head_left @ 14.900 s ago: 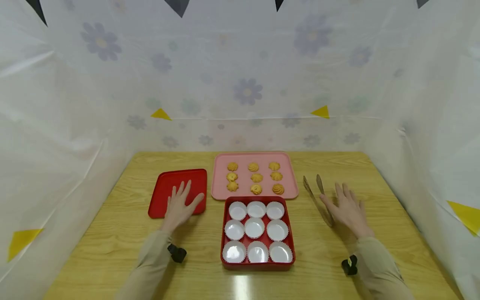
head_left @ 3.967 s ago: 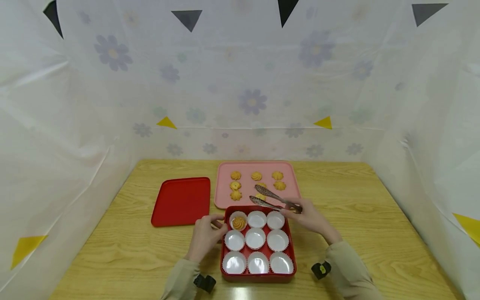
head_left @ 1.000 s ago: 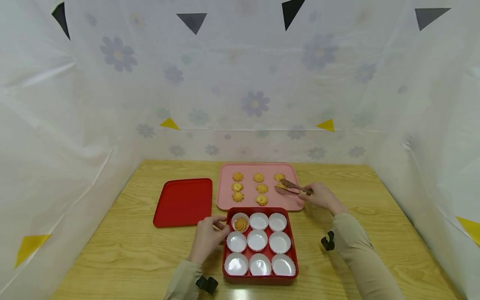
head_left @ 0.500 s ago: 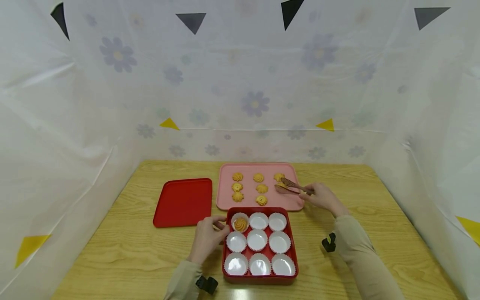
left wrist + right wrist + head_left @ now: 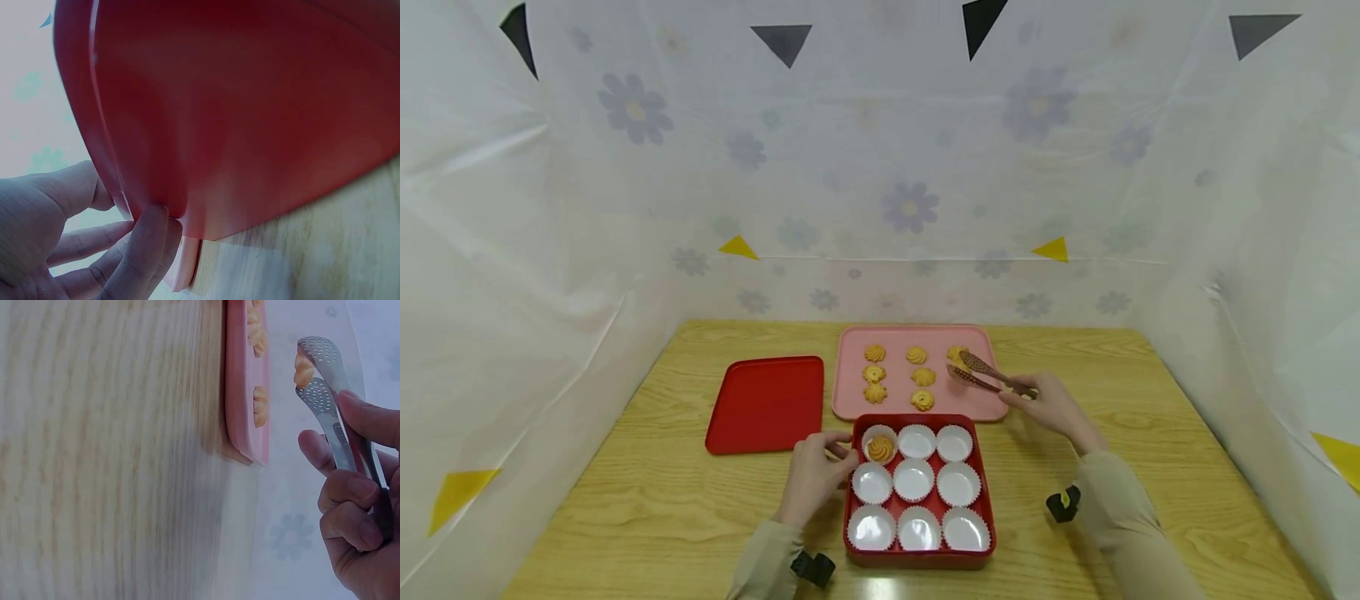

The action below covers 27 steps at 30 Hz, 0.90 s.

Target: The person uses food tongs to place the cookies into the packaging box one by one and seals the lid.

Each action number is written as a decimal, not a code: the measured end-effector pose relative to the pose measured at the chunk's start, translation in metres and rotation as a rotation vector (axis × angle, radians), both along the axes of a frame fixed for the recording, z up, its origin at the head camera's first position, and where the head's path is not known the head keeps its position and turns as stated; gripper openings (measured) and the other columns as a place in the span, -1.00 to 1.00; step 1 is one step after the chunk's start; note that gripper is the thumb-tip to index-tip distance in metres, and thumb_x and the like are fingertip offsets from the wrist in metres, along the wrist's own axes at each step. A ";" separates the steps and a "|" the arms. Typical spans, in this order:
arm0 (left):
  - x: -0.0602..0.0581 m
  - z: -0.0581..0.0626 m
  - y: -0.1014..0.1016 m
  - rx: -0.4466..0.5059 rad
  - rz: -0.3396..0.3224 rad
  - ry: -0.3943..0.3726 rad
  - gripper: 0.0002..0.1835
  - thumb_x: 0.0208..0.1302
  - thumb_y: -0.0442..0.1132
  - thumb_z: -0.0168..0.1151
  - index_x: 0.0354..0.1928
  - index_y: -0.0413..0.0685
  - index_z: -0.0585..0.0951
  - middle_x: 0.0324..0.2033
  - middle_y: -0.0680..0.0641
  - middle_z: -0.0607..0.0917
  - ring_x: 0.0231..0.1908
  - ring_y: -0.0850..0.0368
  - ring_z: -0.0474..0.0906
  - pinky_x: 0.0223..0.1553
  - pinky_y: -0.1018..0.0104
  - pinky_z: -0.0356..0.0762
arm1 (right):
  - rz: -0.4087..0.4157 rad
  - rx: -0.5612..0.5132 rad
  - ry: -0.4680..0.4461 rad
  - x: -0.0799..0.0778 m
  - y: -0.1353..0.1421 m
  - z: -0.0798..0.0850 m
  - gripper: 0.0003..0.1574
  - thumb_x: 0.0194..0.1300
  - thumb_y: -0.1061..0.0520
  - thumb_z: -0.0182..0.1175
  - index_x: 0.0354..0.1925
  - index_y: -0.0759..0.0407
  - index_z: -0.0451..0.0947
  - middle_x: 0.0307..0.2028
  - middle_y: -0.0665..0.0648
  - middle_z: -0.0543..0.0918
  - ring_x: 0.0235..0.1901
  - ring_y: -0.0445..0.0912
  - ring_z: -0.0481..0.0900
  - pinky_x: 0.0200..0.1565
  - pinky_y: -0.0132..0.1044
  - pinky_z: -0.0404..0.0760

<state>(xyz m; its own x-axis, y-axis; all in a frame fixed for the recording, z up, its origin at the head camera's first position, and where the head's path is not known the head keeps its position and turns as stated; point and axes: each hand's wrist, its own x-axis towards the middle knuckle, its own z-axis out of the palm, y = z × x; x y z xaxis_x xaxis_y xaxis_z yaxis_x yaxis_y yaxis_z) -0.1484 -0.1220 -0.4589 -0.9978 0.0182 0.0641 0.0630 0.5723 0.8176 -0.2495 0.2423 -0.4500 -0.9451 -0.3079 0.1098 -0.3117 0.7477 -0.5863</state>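
Observation:
My right hand [image 5: 1054, 405] grips metal tongs [image 5: 342, 434] above the right part of the pink tray [image 5: 895, 412]. Between the perforated tong tips sits a golden piped cookie [image 5: 304, 370], raised off the tray in the right wrist view. At the red box's back left corner, my left hand [image 5: 816, 471] pinches the wall between thumb and fingers. The red box [image 5: 250, 112] contains rows of white fluted paper cups [image 5: 913, 481]. A swirl cookie [image 5: 880, 449] lies in the back left cup; the other cups hold nothing. Several cookies [image 5: 922, 400] lie on the pink tray.
A flat red square tray or lid [image 5: 767, 406] rests on the wooden table [image 5: 647, 492], left of the pink tray. White flower-patterned sheeting [image 5: 910, 167] hangs around the table's back and sides.
Earlier, both hands lay spread and the tongs were on the table. A swirl cookie has since entered the box. Over the last half second, the right hand draws slightly back with tongs and cookie.

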 end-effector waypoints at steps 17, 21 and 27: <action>0.000 0.001 0.001 -0.008 0.003 0.001 -0.70 0.01 -0.21 0.22 -0.16 -0.14 0.62 -0.50 -0.07 0.67 -0.61 0.28 0.51 -0.64 0.44 0.47 | 0.008 -0.202 -0.041 0.031 -0.007 0.005 -0.48 0.12 -0.15 0.14 -0.03 0.11 0.52 -0.37 0.12 0.63 -0.72 -0.30 0.19 -0.69 -0.42 0.29; 0.001 0.001 0.001 -0.010 0.010 -0.001 -0.70 0.00 -0.22 0.23 -0.17 -0.14 0.63 -0.51 -0.07 0.67 -0.61 0.28 0.51 -0.64 0.44 0.47 | 0.019 -0.194 -0.058 0.037 -0.009 0.007 -0.46 0.11 -0.19 0.13 0.01 0.03 0.49 -0.37 0.05 0.61 -0.78 -0.34 0.03 -0.73 -0.42 0.22; -0.001 0.000 0.001 -0.029 0.017 0.019 -0.71 -0.02 -0.24 0.24 -0.19 -0.14 0.63 -0.52 -0.07 0.68 -0.60 0.27 0.52 -0.63 0.45 0.46 | 0.068 -0.151 -0.042 0.043 -0.013 0.011 -0.54 0.10 -0.18 0.14 -0.06 -0.02 0.53 -0.45 -0.02 0.55 -0.78 -0.34 0.02 -0.73 -0.43 0.20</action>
<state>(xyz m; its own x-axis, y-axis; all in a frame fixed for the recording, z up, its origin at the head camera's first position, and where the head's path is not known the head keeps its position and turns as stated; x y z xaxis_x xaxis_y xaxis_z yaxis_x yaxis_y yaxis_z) -0.1490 -0.1205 -0.4592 -0.9965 0.0032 0.0829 0.0684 0.5968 0.7995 -0.2064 0.2290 -0.4387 -0.9272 -0.3546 0.1208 -0.3319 0.6280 -0.7039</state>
